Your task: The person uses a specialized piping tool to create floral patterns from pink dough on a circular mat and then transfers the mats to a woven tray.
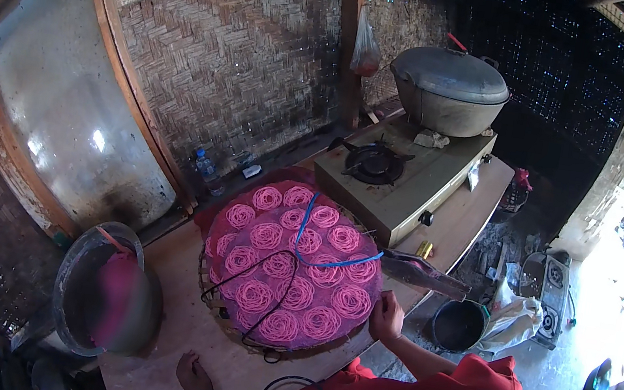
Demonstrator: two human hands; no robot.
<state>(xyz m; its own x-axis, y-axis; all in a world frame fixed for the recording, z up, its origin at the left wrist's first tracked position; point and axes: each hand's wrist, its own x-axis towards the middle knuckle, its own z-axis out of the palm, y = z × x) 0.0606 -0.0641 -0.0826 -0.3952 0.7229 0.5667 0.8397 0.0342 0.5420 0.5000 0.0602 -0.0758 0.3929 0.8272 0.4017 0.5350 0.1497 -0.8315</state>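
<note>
A round woven tray [210,304] rests on the wooden table, lined with purple netting. Across it lie several flat coils of pink noodle-like strands [282,324] in overlapping rings. A blue cord [346,263] and a dark cord [290,280] trail over the coils. At the tray's right edge is my right hand [388,317], fingers curled in; whatever they may hold is hidden. My left hand [195,377] hangs by the table's near edge, between tray and pot, its fingers loosely curled with nothing visible in them.
A deep metal pot [148,308] with a blurred pink thing [114,299] inside stands at the left. Behind the tray sits a gas stove [382,205] bearing a big lidded pot [451,111]. A dark wooden piece [424,275] juts past the table edge. A black bucket [459,325] stands on the floor.
</note>
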